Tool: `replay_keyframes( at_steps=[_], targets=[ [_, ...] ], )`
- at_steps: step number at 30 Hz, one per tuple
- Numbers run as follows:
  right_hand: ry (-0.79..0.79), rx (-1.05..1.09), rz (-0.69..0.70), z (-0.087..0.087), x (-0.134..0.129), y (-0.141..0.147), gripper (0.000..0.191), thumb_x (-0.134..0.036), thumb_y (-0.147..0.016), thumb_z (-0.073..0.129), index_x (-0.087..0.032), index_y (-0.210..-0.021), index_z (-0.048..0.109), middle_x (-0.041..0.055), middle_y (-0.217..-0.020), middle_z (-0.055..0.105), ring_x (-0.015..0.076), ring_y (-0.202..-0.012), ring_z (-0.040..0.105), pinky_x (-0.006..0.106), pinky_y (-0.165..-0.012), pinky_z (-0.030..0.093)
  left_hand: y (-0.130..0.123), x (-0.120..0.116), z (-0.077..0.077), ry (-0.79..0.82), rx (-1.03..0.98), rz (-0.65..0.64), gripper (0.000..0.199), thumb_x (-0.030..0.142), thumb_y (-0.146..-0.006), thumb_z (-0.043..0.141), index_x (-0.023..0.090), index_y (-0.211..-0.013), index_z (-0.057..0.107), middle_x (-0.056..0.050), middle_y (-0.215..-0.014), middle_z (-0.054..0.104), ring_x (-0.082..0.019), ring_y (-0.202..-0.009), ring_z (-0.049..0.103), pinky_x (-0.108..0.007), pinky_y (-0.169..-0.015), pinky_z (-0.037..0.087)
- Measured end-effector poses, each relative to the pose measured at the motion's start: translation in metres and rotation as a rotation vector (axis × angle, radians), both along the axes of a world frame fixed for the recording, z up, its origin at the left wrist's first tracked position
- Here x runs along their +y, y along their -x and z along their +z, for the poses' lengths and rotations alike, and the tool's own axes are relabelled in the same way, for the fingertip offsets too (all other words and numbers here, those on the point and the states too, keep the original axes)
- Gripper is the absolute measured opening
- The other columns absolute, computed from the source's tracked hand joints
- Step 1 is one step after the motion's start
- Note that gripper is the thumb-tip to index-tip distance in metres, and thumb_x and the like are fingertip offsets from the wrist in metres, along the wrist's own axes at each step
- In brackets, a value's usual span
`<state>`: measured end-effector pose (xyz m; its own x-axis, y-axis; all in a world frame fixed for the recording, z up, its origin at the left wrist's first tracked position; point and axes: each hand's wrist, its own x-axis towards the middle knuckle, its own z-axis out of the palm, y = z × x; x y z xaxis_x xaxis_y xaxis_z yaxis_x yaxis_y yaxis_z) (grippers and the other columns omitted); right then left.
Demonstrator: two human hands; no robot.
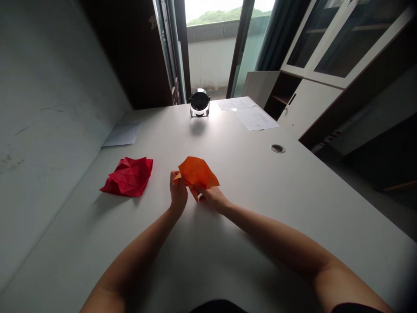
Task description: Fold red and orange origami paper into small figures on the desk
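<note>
A partly folded sheet of orange paper (198, 171) is held between my two hands above the white table. My left hand (178, 191) is closed on its left edge, where a small pointed flap sticks out by the fingers. From below and the right, my right hand (210, 196) grips the paper's lower edge, and a narrow orange tip points down beside the fingers. Some fingertips are hidden behind the paper. To the left of my hands lies a creased sheet of red paper (130, 176), raised in facets and touched by neither hand.
The white table (247, 174) meets a wall on the left. A small round device on a stand (199, 102) stands at the back. Printed sheets (256, 118) lie back right, another paper (123, 133) back left. A round cable hole (278, 148) is at the right.
</note>
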<state>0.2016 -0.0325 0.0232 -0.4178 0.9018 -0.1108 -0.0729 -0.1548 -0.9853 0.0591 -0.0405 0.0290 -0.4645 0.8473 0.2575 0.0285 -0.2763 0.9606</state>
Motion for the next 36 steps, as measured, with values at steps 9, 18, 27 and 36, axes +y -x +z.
replay_keyframes(
  at_steps=[9,18,27,36],
  targets=[
    [-0.11,-0.007,-0.022,-0.006,0.011,-0.003,0.035,-0.052,-0.08,0.07,-0.018,-0.089,0.063,0.0026,-0.084,0.067,0.0154,-0.073,0.059,0.026,-0.064,0.048,0.007,0.01,-0.015,0.071,-0.254,-0.015,0.026,0.045,-0.09,0.063,0.02,-0.097,0.059,-0.001,-0.088,0.058,-0.013,-0.074,0.054,-0.024,-0.064,0.047],
    [0.08,0.165,-0.114,-0.011,0.019,-0.007,0.045,-0.063,-0.087,0.057,-0.019,-0.095,0.063,0.0051,-0.084,0.069,0.0151,-0.066,0.063,0.027,-0.06,0.052,0.007,0.014,-0.012,0.102,-0.406,-0.056,0.031,0.042,-0.085,0.068,0.021,-0.106,0.059,-0.005,-0.104,0.064,-0.016,-0.087,0.064,-0.027,-0.071,0.056],
    [-0.33,-0.237,-0.177,-0.009,0.029,-0.018,0.035,-0.049,-0.094,0.049,-0.021,-0.075,0.058,0.0009,-0.07,0.064,0.0147,-0.062,0.055,0.026,-0.059,0.042,0.015,0.018,-0.011,0.301,-0.409,0.0,0.022,0.039,-0.083,0.061,0.02,-0.094,0.057,-0.002,-0.086,0.062,-0.012,-0.066,0.061,-0.027,-0.06,0.051],
    [-0.594,-0.568,-0.27,-0.005,0.042,-0.031,0.032,-0.036,-0.094,0.044,-0.022,-0.066,0.048,-0.0008,-0.062,0.054,0.0147,-0.057,0.042,0.027,-0.058,0.029,0.029,0.027,-0.015,0.379,-0.328,-0.133,0.026,0.041,-0.09,0.058,0.017,-0.1,0.06,-0.008,-0.094,0.067,-0.016,-0.072,0.067,-0.032,-0.064,0.057]
  ],
)
